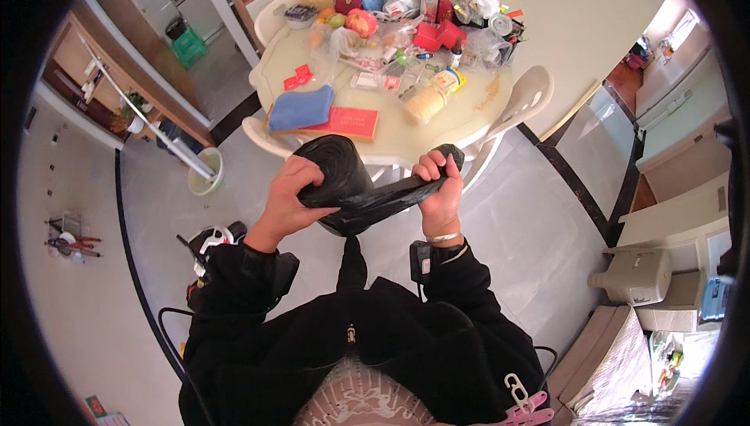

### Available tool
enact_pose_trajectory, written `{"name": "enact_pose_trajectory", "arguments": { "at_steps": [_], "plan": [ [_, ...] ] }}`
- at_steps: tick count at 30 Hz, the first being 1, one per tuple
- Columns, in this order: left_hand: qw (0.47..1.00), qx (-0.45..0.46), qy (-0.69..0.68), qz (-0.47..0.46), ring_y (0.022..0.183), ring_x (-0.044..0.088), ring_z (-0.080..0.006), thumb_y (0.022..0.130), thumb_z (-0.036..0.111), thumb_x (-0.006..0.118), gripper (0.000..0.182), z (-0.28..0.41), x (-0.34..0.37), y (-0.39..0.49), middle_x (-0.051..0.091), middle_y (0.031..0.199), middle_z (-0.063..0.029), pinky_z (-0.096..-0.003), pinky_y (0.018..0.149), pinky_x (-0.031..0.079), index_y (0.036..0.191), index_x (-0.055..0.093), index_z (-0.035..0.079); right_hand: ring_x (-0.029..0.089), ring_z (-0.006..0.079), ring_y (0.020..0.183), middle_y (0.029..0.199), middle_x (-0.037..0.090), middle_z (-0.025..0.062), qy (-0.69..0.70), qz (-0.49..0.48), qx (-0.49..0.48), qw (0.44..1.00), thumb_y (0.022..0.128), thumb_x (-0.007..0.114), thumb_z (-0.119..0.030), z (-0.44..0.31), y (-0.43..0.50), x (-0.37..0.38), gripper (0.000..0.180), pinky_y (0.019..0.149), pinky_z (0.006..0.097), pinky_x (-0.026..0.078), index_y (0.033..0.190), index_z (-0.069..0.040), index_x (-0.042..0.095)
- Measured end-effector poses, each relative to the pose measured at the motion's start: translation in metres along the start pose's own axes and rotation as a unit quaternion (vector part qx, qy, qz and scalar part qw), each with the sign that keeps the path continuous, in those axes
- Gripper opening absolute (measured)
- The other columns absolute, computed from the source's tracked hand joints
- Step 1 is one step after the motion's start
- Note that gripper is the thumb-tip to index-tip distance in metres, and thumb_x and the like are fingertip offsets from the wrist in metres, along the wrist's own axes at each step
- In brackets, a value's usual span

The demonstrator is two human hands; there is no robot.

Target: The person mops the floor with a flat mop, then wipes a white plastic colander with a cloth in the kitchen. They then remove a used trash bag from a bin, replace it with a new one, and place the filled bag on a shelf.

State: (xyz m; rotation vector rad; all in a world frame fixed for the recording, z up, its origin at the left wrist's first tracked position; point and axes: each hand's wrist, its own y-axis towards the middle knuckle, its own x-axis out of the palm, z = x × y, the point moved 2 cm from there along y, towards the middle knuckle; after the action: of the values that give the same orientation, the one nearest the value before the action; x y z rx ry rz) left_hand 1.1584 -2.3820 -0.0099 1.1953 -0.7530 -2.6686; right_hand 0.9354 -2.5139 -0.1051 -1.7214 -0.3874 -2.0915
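My left hand (290, 197) grips the near-left side of a thick roll of black plastic bags (345, 174), thumb below and fingers at its end. A gathered black strip runs from the roll to the right, where my right hand (436, 191) is closed around it, with a bunched end above the fist. Both hands are in front of my chest, just short of the round table (351, 153). At the table's near edge lie a folded blue cloth (302, 107) and a flat red box (351, 123).
Crowding the table are plastic bags, fruit, red boxes (439, 35) and a bottle-shaped pack (428, 100). White chairs (527, 95) stand around it. A pale bucket (206, 173) with a mop pole is on the floor at left; a beige bin (638, 273) stands at right.
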Motion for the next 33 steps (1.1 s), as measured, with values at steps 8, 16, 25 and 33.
{"name": "enact_pose_trajectory", "arguments": {
  "at_steps": [8,16,25,33],
  "plan": [
    [0.971,0.093,-0.158,-0.151,0.087,0.053,-0.0310,0.057,0.012,0.082,0.037,-0.092,0.017,0.091,0.056,0.087,-0.0082,-0.0372,0.078,0.045,0.081,0.055,0.006,0.018,0.0111,0.052,0.058,0.019,-0.0050,-0.314,0.111,-0.074,0.940,0.102,0.040,-0.037,0.027,0.076,0.011,0.047,0.050,0.0270,0.019,0.061,-0.017,0.028],
    [0.962,0.179,-0.136,-0.156,0.087,0.054,-0.0293,0.057,0.019,0.083,0.038,-0.150,0.067,0.148,0.058,0.087,-0.0048,-0.0372,0.075,0.046,0.082,0.058,0.008,0.028,0.0099,0.058,0.069,0.032,-0.0034,-0.175,0.100,-0.236,0.951,0.101,0.046,-0.026,-0.048,0.080,-0.023,0.026,0.054,0.0256,0.029,0.080,-0.012,0.041],
    [0.955,0.213,-0.012,-0.204,0.092,0.054,-0.0315,0.051,0.007,0.070,0.037,-0.161,0.156,0.148,0.058,0.093,-0.0058,-0.0401,0.079,0.048,0.086,0.059,0.008,0.035,0.0098,0.061,0.070,0.036,-0.0027,-0.252,0.200,-0.204,0.925,0.096,0.053,-0.013,-0.115,0.081,-0.078,0.018,0.058,0.0258,0.034,0.081,-0.011,0.044],
    [0.977,0.108,0.113,-0.143,0.104,0.049,-0.0355,0.052,0.004,0.071,0.050,-0.164,0.191,0.183,0.055,0.107,-0.0113,-0.0440,0.090,0.043,0.100,0.056,0.005,0.046,0.0144,0.069,0.075,0.046,0.0003,-0.227,0.135,-0.133,0.955,0.093,0.055,-0.010,-0.185,0.113,-0.084,0.011,0.069,0.0330,0.043,0.084,-0.007,0.050]
  ]
}}
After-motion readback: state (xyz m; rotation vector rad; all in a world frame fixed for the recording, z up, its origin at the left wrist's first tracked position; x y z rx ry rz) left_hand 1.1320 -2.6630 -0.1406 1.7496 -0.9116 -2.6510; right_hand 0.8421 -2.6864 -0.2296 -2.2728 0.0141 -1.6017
